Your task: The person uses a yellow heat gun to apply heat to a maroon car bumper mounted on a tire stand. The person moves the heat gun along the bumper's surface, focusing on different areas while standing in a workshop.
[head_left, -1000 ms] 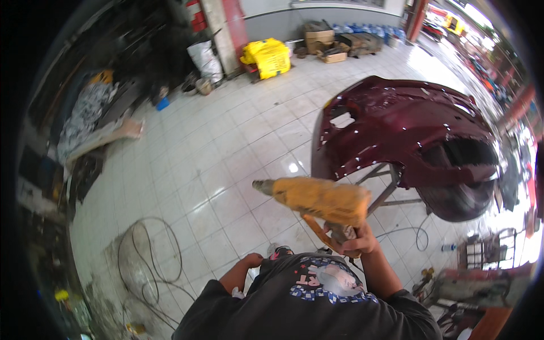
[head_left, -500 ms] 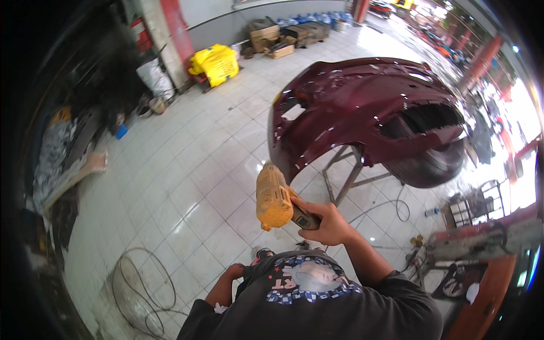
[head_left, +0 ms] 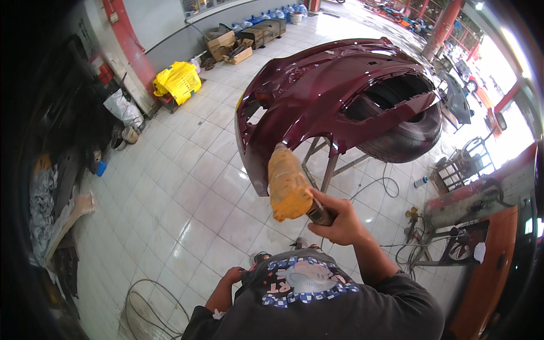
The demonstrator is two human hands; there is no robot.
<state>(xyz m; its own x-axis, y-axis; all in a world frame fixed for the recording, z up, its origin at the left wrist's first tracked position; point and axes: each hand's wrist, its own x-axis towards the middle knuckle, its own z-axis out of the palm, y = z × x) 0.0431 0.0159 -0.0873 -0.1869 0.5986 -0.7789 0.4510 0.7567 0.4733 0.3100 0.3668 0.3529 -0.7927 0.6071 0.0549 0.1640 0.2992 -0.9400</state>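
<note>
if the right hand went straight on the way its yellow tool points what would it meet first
Probably the maroon bumper: the yellow tool in the right hand overlaps it in view, though depth is unclear.

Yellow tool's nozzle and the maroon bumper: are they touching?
Cannot tell. In the head view, the nozzle of the yellow tool overlaps the maroon bumper, but any gap in depth between them doesn't show.

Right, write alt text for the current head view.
A person's right hand holds a yellow power tool, its nozzle pointed toward a dark red car bumper on a metal stand. The left hand is down by the dark shirt.
</note>
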